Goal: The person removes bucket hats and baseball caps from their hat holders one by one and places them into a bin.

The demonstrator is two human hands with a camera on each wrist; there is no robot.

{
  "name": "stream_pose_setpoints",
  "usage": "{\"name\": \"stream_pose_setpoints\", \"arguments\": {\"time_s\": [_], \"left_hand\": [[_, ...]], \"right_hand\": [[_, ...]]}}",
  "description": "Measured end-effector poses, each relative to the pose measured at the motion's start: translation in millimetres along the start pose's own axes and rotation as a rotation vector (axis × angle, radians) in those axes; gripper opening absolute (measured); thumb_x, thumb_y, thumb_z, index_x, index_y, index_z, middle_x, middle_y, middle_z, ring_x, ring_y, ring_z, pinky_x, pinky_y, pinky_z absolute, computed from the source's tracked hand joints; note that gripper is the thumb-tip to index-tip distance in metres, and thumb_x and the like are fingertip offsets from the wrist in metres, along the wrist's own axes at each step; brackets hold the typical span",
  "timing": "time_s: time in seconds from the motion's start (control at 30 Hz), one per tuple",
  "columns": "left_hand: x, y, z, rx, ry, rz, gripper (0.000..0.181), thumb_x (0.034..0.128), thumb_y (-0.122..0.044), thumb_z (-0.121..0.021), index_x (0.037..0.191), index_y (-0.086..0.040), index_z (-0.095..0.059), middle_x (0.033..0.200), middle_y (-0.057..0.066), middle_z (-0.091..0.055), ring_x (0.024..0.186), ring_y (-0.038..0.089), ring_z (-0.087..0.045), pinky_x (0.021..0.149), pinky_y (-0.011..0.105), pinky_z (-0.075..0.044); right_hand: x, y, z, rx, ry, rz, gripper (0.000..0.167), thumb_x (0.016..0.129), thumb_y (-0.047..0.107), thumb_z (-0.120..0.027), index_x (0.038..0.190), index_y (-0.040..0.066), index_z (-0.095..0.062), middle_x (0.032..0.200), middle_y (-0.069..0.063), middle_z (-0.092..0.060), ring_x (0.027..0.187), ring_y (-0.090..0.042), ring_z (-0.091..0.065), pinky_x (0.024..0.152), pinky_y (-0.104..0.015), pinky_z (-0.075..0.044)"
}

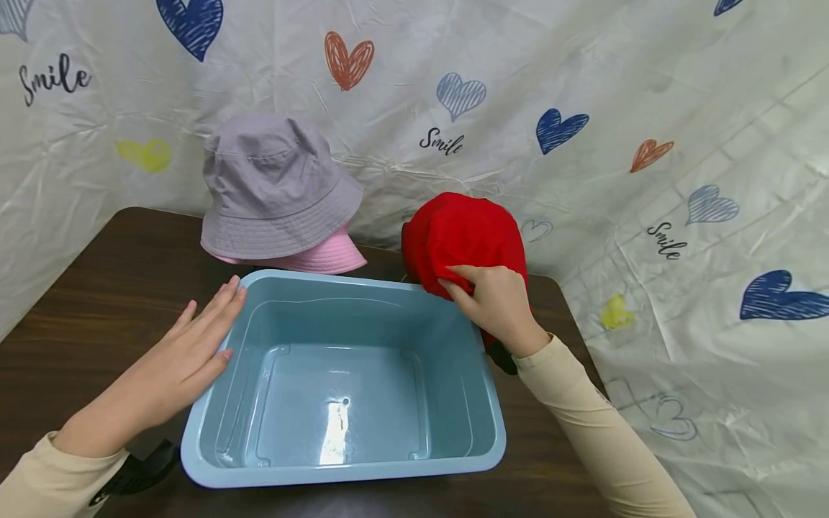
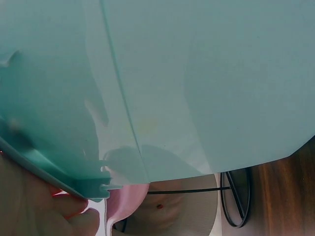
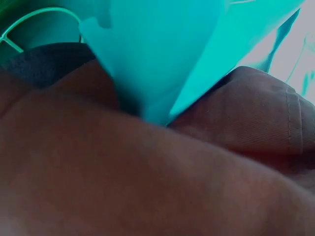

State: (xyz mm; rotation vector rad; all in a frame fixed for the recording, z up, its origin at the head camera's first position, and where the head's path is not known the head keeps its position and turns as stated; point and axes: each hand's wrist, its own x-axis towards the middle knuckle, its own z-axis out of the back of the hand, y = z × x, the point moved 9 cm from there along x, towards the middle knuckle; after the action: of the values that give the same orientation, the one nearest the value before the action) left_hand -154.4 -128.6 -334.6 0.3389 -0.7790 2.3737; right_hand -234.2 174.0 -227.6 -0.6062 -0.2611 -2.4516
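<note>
A light blue plastic basin [image 1: 343, 476] stands on the dark wooden table with nothing inside it. My left hand [image 1: 181, 370] lies along its left rim, fingers straight, fingertips by the back left corner. Behind the back right corner sits a red cap [image 1: 469, 230], whose cloth my right hand [image 1: 499, 306] pinches between thumb and fingers. A grey-purple bucket hat [image 1: 272, 187] rests on a pink hat [image 1: 333, 255] behind the basin. The left wrist view has the basin's outer side [image 2: 236, 88]; the right wrist view is dark, the hand [image 3: 123, 172] covering much of it.
Brown tabletop [image 1: 71, 316] shows on the left. A pale sheet [image 1: 401, 57] printed with hearts and "Smile" hangs behind the table and along its right side. Black cable loops [image 2: 236, 196] appear in the left wrist view. Something black [image 1: 501, 356] lies at the basin's right side.
</note>
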Motion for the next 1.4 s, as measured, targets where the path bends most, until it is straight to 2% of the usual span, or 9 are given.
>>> {"name": "stream_pose_setpoints", "arguments": {"time_s": [0.13, 0.2, 0.3, 0.43, 0.63, 0.8, 1.1, 1.4], "left_hand": [[-0.3, -0.9, 0.8, 0.006, -0.005, -0.005, 0.070, 0.0939, -0.010, -0.048, 0.151, -0.004, -0.010, 0.158, 0.010, -0.003, 0.144, 0.019, -0.001, 0.112, 0.047, 0.006], [-0.2, -1.4, 1.3, 0.012, -0.007, -0.007, 0.069, 0.0941, -0.011, -0.048, 0.151, -0.004, -0.010, 0.158, 0.009, -0.002, 0.144, 0.020, 0.000, 0.112, 0.047, 0.006], [0.3, -1.8, 1.7, 0.021, -0.005, -0.007, 0.069, 0.0944, -0.011, -0.048, 0.151, -0.004, -0.009, 0.158, 0.008, -0.001, 0.144, 0.020, 0.000, 0.112, 0.047, 0.006], [0.6, -1.7, 1.0, 0.050, 0.007, -0.001, 0.070, 0.0940, -0.012, -0.049, 0.151, -0.004, -0.009, 0.158, 0.008, -0.001, 0.144, 0.020, 0.000, 0.112, 0.048, 0.006], [0.2, -0.6, -0.9, 0.084, 0.029, 0.010, 0.071, 0.0938, -0.014, -0.049, 0.151, -0.004, -0.009, 0.158, 0.009, -0.001, 0.144, 0.020, 0.001, 0.112, 0.047, 0.007], [0.1, -0.7, -0.5, 0.080, 0.027, 0.008, 0.071, 0.0937, -0.013, -0.049, 0.151, -0.004, -0.009, 0.158, 0.009, -0.001, 0.144, 0.021, 0.001, 0.112, 0.045, 0.008], [-0.7, -0.9, 1.0, 0.064, 0.021, 0.004, 0.071, 0.0939, -0.013, -0.049, 0.151, -0.005, -0.008, 0.158, 0.008, -0.001, 0.144, 0.022, 0.000, 0.112, 0.047, 0.007], [0.2, -0.5, 0.8, 0.042, 0.029, 0.010, 0.070, 0.0945, -0.013, -0.049, 0.151, -0.004, -0.008, 0.158, 0.010, -0.001, 0.144, 0.022, 0.000, 0.112, 0.047, 0.007]], "right_hand": [[-0.2, 7, 2, 0.043, -0.020, 0.091, 0.021, 0.078, 0.011, -0.075, 0.097, 0.002, -0.075, 0.064, -0.003, -0.058, 0.049, -0.013, -0.044, 0.044, -0.026, -0.036], [0.6, 9, 2, 0.094, -0.013, 0.124, 0.019, 0.077, 0.006, -0.075, 0.095, -0.001, -0.074, 0.071, -0.004, -0.056, 0.058, -0.014, -0.048, 0.049, -0.026, -0.039], [2.2, 11, 0, 0.176, 0.028, 0.141, 0.017, 0.077, 0.002, -0.075, 0.093, -0.002, -0.074, 0.078, -0.004, -0.057, 0.063, -0.014, -0.051, 0.053, -0.026, -0.042], [0.9, 17, -5, 0.204, 0.100, 0.168, 0.019, 0.077, 0.004, -0.075, 0.096, 0.000, -0.074, 0.086, -0.005, -0.062, 0.066, -0.013, -0.055, 0.054, -0.024, -0.044], [-1.7, 29, -8, 0.168, 0.151, 0.238, 0.025, 0.076, 0.004, -0.077, 0.100, 0.003, -0.074, 0.086, -0.005, -0.060, 0.066, -0.013, -0.051, 0.051, -0.022, -0.042], [-3.2, 38, -10, 0.112, 0.183, 0.289, 0.029, 0.075, 0.008, -0.078, 0.104, 0.006, -0.074, 0.081, -0.004, -0.056, 0.058, -0.010, -0.045, 0.047, -0.020, -0.037], [-5.8, 60, -14, 0.138, 0.264, 0.348, 0.036, 0.073, 0.010, -0.081, 0.107, 0.005, -0.073, 0.081, -0.004, -0.057, 0.057, -0.009, -0.047, 0.050, -0.017, -0.040], [-7.0, 79, -21, 0.136, 0.280, 0.409, 0.032, 0.074, 0.011, -0.081, 0.104, 0.006, -0.074, 0.081, -0.004, -0.054, 0.055, -0.008, -0.047, 0.049, -0.016, -0.038]]}}
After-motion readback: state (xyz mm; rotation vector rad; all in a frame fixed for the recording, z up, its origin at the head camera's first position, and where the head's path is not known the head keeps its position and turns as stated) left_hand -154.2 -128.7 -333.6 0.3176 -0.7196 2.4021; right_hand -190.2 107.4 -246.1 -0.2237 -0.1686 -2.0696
